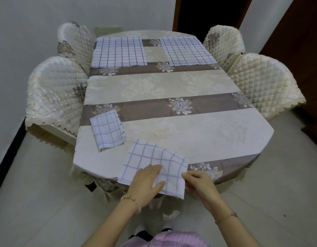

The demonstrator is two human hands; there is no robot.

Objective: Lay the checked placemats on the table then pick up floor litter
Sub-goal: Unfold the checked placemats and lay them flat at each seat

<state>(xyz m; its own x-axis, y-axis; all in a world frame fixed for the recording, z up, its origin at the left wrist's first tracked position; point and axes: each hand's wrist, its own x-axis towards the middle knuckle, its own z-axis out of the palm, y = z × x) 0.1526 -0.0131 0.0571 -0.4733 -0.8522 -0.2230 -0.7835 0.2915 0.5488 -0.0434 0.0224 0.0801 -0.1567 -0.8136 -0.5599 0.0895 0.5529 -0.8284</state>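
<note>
White cloth with thin blue checks, a folded placemat (154,164), lies at the near edge of the desk (198,132). Part of it sticks out past the edge. If it gets pulled open too fast, I think it could slide off and fall on the floor. It could also end up crooked, because only one side is pinned down.

The left hand (145,182) lies flat on top of the folded placemat, with its fingers spread apart and the thumb out. It presses down but does not grip anything. The right hand (198,182) is at the right corner of the same placemat. Its fingers are curled close together and seem to pinch the edge of the cloth, though the pinch itself is hard to see.

Another folded placemat (107,130) waits near the left side of the desk, well apart from the hands. Two open placemats lie flat at the far end, one on the left (118,52) and one on the right (187,50). So two are laid and two are not yet open.

No litter shows clearly on the floor (279,175) from here, so that job comes later.
</note>
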